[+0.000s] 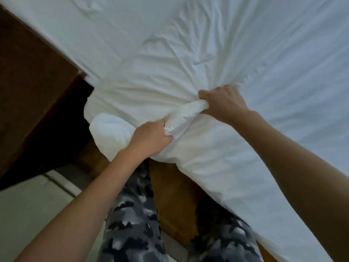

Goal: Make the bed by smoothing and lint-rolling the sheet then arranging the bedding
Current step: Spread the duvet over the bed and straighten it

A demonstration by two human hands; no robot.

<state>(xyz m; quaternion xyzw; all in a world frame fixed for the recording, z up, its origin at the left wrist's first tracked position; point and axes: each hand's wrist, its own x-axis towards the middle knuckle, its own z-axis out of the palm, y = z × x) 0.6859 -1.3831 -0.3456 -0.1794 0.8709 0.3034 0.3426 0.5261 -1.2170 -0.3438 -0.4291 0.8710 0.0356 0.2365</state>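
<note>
A white sheet [217,59] covers the mattress and fills most of the head view, with creases fanning out from the near corner. At that corner a bunched fold of the sheet [184,115] stands up between my hands. My left hand [151,137] grips the lower end of the fold, fingers curled into the cloth. My right hand [222,103] grips its upper end, just above and to the right. The mattress corner [111,129] bulges out white below my left hand.
A dark brown wooden headboard or bed frame [32,87] runs along the left. A lighter brown wooden bed base [173,195] shows under the mattress in front of my camouflage-patterned trouser legs [132,224]. Pale tiled floor [28,214] lies at the lower left.
</note>
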